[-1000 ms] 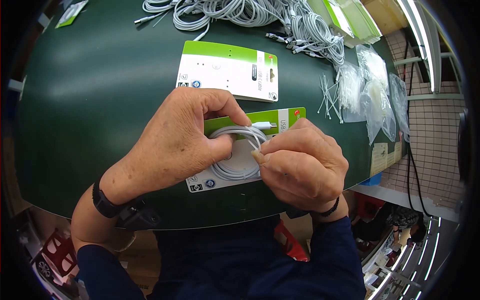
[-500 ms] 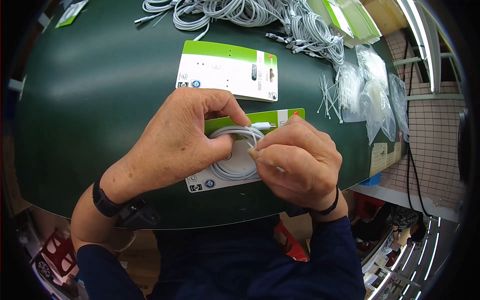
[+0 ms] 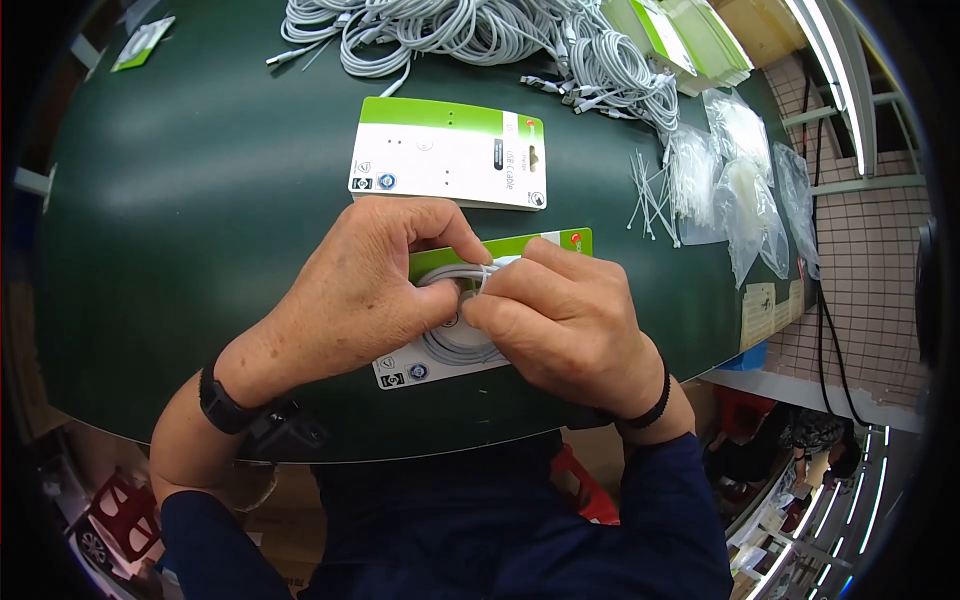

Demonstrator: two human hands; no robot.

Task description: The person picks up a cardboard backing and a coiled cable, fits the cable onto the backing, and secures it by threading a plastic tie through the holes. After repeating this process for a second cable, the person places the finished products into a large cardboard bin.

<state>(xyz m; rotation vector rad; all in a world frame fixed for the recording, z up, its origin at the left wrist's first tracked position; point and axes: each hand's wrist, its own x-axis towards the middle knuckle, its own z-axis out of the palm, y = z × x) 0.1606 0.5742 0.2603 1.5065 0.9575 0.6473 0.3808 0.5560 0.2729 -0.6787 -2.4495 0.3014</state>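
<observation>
A coiled white USB cable lies on a green and white cardboard backing card in front of me. My left hand is closed on the top of the coil, thumb inside the loop and forefinger over it. A thin white cable tie wraps the coil beside that forefinger. My right hand is closed in a pinch at the tie, its knuckles covering the right part of the coil and most of the plug. The exact grip of its fingertips is partly hidden.
Beyond my hands lies a stack of backing cards. A heap of white cables spreads along the far side. To the right are loose cable ties, clear plastic bags of ties and a pile of green cards.
My right hand has moved left and inward over the coil, now covering the plug that showed before. My left hand keeps its hold on the coil.
</observation>
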